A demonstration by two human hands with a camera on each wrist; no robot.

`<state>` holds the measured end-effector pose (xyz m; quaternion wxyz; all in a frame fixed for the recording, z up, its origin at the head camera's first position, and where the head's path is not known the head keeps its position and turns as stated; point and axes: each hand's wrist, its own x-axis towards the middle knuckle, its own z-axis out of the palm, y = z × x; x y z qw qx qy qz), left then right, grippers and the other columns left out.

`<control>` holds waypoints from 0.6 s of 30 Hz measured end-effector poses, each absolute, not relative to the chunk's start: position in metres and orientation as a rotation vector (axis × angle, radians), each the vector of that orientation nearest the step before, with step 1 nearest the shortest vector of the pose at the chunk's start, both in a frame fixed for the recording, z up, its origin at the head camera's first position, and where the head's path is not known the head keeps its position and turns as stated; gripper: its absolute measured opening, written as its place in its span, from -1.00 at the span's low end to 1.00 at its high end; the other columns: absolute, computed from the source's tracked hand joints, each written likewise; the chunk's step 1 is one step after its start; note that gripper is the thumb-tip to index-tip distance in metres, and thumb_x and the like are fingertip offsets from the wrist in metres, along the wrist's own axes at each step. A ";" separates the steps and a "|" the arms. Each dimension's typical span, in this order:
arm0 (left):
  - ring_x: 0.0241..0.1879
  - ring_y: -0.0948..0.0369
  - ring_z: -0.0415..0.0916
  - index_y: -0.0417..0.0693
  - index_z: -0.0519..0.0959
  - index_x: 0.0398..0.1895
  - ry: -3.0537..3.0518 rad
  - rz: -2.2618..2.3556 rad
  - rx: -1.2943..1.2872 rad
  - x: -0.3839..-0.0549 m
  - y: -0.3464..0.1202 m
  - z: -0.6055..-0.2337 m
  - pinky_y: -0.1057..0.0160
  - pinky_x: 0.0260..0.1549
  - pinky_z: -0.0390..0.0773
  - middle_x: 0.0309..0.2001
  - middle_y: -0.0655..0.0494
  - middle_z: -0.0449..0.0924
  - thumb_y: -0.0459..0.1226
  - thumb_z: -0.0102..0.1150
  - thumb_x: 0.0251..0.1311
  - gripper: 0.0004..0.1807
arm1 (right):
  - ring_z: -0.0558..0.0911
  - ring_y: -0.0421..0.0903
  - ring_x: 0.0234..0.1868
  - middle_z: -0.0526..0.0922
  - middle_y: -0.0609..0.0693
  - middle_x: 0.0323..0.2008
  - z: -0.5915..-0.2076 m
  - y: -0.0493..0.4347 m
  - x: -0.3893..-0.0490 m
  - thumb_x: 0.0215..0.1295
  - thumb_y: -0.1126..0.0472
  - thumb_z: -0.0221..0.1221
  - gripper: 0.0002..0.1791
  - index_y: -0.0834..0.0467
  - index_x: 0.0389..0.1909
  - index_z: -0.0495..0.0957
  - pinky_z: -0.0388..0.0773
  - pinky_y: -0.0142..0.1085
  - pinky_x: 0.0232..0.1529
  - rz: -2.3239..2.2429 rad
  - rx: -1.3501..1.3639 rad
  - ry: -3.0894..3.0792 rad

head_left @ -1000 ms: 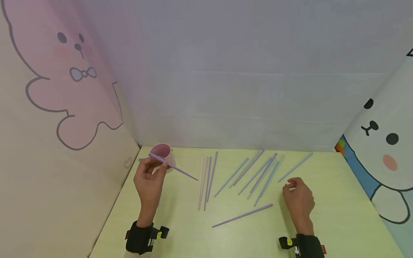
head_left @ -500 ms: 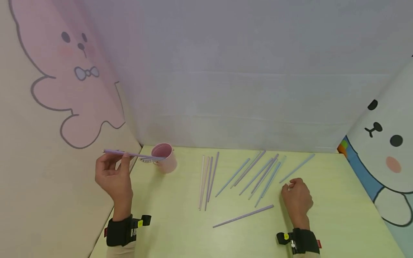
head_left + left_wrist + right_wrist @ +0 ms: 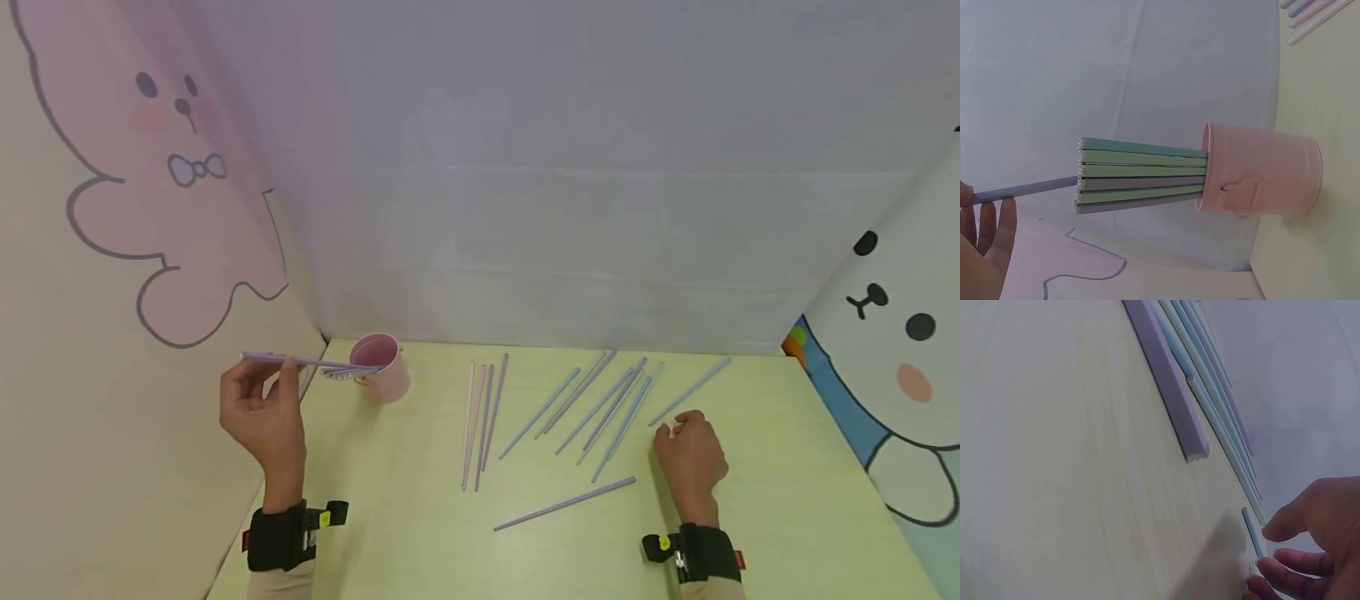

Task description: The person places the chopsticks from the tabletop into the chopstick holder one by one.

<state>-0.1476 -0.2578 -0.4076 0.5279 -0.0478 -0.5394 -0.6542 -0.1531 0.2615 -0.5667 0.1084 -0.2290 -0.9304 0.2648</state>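
A purple stick [image 3: 1029, 187] is pinched between the thumb and fingers of the left hand [image 3: 264, 408], above the counter [image 3: 420, 533] at its left side; the stick is pointed toward the mouth of a pink bucket [image 3: 1279, 169], though whether its far end has been put inside cannot be told, as it is hidden behind a bundle of sticks [image 3: 1141, 170]; the bundle, in teal, pale green and greyish purple, is held upright by the bucket, its ends well above the rim.

Nothing is gripped by the right hand [image 3: 692, 458], whose fingers are loosely curled near the counter's right side; just beyond it a lone blue stick [image 3: 689, 392] is seen; between the hands, a row of four sticks [image 3: 483, 427], white, pink and two purple, is laid out near the bucket; farther right, blue and purple sticks [image 3: 596, 408] are spread at a slant, some overlapped; nearer the front, a single purple stick [image 3: 565, 504] is set apart; a black band [image 3: 277, 537] is worn on the left wrist.
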 end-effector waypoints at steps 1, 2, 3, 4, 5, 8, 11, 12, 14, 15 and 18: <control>-0.29 -0.04 0.59 -0.65 0.48 -0.20 -1.294 -1.563 -0.113 -0.148 -0.258 -0.408 0.29 -0.33 0.75 -0.31 -0.23 0.58 -0.72 0.31 -0.08 -0.67 | 0.61 0.16 -0.43 0.65 0.17 -0.27 -0.567 0.262 -0.153 0.29 0.13 0.11 -0.69 0.26 -0.08 0.52 0.39 -0.09 -0.75 0.773 -0.672 -2.741; -0.29 -0.04 0.59 -0.65 0.48 -0.20 -1.291 -1.571 -0.112 -0.149 -0.258 -0.409 0.30 -0.33 0.75 -0.31 -0.22 0.58 -0.73 0.30 -0.09 -0.67 | 0.62 0.17 -0.42 0.65 0.18 -0.27 -0.567 0.262 -0.154 0.28 0.13 0.11 -0.69 0.26 -0.08 0.51 0.40 -0.08 -0.75 0.766 -0.673 -2.744; -0.29 -0.03 0.60 -0.65 0.47 -0.21 -1.279 -1.588 -0.112 -0.150 -0.258 -0.410 0.30 -0.34 0.74 -0.32 -0.22 0.59 -0.74 0.30 -0.10 -0.67 | 0.62 0.18 -0.42 0.66 0.19 -0.27 -0.566 0.263 -0.154 0.28 0.13 0.10 -0.69 0.27 -0.08 0.51 0.41 -0.06 -0.75 0.755 -0.675 -2.747; -0.30 -0.02 0.60 -0.66 0.47 -0.22 -1.264 -1.605 -0.112 -0.149 -0.258 -0.411 0.31 -0.34 0.74 -0.32 -0.22 0.59 -0.76 0.29 -0.11 -0.68 | 0.62 0.20 -0.42 0.66 0.20 -0.27 -0.567 0.263 -0.154 0.28 0.13 0.11 -0.68 0.28 -0.08 0.51 0.41 -0.04 -0.74 0.751 -0.677 -2.749; -0.31 -0.01 0.60 -0.66 0.47 -0.23 -1.252 -1.620 -0.111 -0.149 -0.258 -0.411 0.32 -0.35 0.74 -0.33 -0.22 0.59 -0.77 0.29 -0.13 -0.67 | 0.62 0.21 -0.42 0.66 0.21 -0.27 -0.567 0.263 -0.154 0.28 0.13 0.11 -0.68 0.28 -0.08 0.50 0.41 -0.03 -0.74 0.743 -0.681 -2.755; -0.31 0.00 0.60 -0.69 0.44 -0.24 -1.245 -1.655 -0.126 -0.149 -0.257 -0.414 0.32 -0.34 0.73 -0.32 -0.21 0.60 -0.80 0.27 -0.15 -0.67 | 0.61 0.24 -0.42 0.65 0.25 -0.28 -0.567 0.263 -0.155 0.29 0.13 0.11 -0.66 0.31 -0.08 0.49 0.42 0.00 -0.74 0.725 -0.714 -2.766; -0.29 0.01 0.60 -0.73 0.42 -0.23 -1.303 -1.641 -0.144 -0.150 -0.256 -0.418 0.34 -0.32 0.73 -0.30 -0.22 0.59 -0.81 0.25 -0.15 -0.66 | 0.61 0.30 -0.42 0.64 0.31 -0.29 -0.566 0.263 -0.158 0.31 0.10 0.11 -0.61 0.36 -0.07 0.48 0.42 0.03 -0.73 0.722 -0.742 -2.774; -0.29 0.01 0.60 -0.74 0.42 -0.23 -1.324 -1.635 -0.148 -0.151 -0.255 -0.419 0.34 -0.32 0.72 -0.29 -0.23 0.58 -0.81 0.24 -0.15 -0.66 | 0.60 0.32 -0.40 0.63 0.33 -0.27 -0.566 0.263 -0.160 0.32 0.08 0.10 -0.59 0.37 -0.06 0.48 0.43 0.05 -0.72 0.725 -0.750 -2.782; -0.28 0.00 0.59 -0.75 0.42 -0.22 -1.371 -1.614 -0.144 -0.151 -0.254 -0.423 0.34 -0.31 0.72 -0.28 -0.24 0.57 -0.81 0.24 -0.14 -0.66 | 0.59 0.37 -0.36 0.61 0.38 -0.24 -0.566 0.263 -0.164 0.34 0.03 0.08 -0.54 0.39 -0.04 0.47 0.47 0.11 -0.67 0.730 -0.754 -2.800; -0.28 0.00 0.59 -0.75 0.43 -0.22 -1.390 -1.607 -0.139 -0.152 -0.254 -0.425 0.35 -0.31 0.73 -0.27 -0.24 0.57 -0.81 0.23 -0.14 -0.66 | 0.58 0.40 -0.33 0.59 0.40 -0.22 -0.566 0.262 -0.167 0.34 0.02 0.07 -0.52 0.40 -0.03 0.46 0.48 0.15 -0.63 0.731 -0.753 -2.809; -0.28 -0.05 0.58 -0.73 0.45 -0.19 -1.437 -1.594 -0.128 -0.151 -0.255 -0.431 0.34 -0.30 0.73 -0.26 -0.29 0.55 -0.80 0.23 -0.12 -0.66 | 0.53 0.47 -0.23 0.54 0.44 -0.17 -0.568 0.260 -0.171 0.36 0.04 0.06 -0.51 0.43 -0.01 0.44 0.50 0.27 -0.52 0.731 -0.741 -2.841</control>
